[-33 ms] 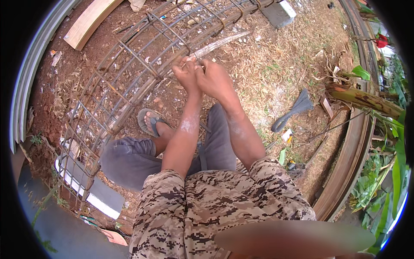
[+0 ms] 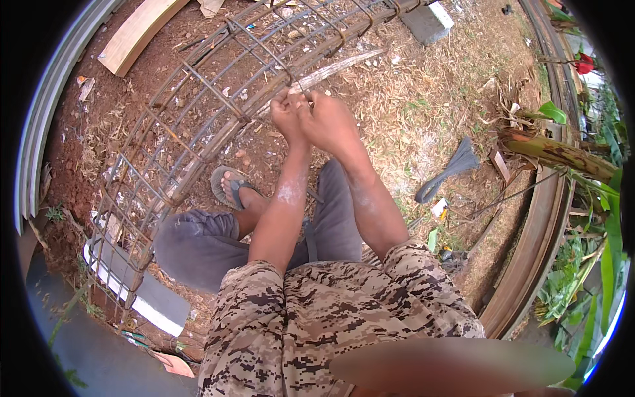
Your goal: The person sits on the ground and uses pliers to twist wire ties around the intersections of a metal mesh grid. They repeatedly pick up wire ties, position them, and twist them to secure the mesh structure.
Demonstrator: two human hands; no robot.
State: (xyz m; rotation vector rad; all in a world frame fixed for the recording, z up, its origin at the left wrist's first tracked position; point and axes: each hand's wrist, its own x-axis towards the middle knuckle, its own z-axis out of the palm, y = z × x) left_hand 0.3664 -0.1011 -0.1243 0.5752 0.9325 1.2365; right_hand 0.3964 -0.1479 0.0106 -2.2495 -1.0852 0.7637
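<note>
A long cage of steel reinforcing bars (image 2: pixel 218 99), with square stirrups across its length, curves from the lower left to the top of the view. Beside its near edge my left hand (image 2: pixel 288 120) and my right hand (image 2: pixel 332 123) meet, the fingers of both closed in a pinch. A short piece of thin dark wire (image 2: pixel 301 87) pokes up from between the fingertips, close to the cage's bar. Most of the wire is hidden by the fingers. To the right on the ground lies a bundle of dark binding wire (image 2: pixel 450 171).
A grey block (image 2: pixel 428 24) is under the cage's far end, and a white-edged grey slab (image 2: pixel 142 286) lies at its near end. A wooden plank (image 2: pixel 139 36) rests at upper left. Long brown beams (image 2: pixel 539 255) and plants run along the right. My sandalled foot (image 2: pixel 239 190) is beside the cage.
My left hand has shifted slightly to the right, closer against my right hand. The cage and the wire bundle are where they were.
</note>
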